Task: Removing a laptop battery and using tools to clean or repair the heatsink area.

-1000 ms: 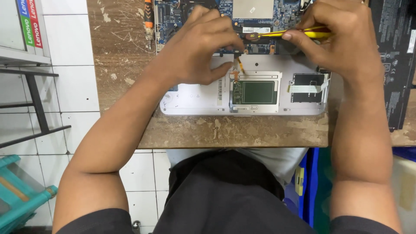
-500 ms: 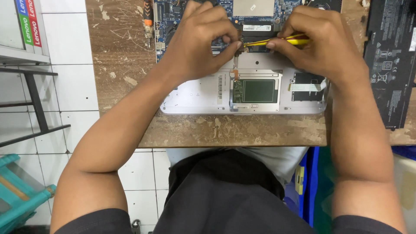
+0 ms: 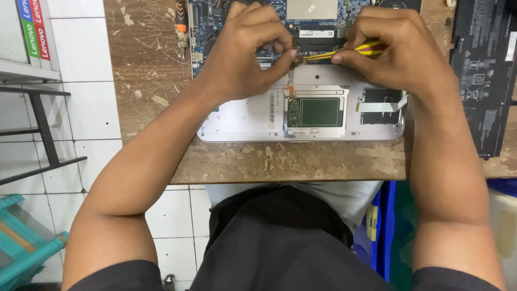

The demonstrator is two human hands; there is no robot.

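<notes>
An opened silver laptop base lies on a worn wooden table, its blue circuit board exposed at the far side and the green back of the touchpad near the front. My right hand grips yellow tweezers whose tip points left at a small connector between board and palm rest. My left hand rests on the board, thumb and forefinger pinched at that same spot by the tweezer tip. What the fingers pinch is too small to tell.
A flat black battery pack lies on the table at the right. An orange-handled screwdriver sits left of the board. White tiled floor, a black metal frame and a teal stool are at the left.
My right hand and the tweezers have shifted left toward my left hand's fingertips. The view has drifted slightly, and the left hand has stayed on the board.
</notes>
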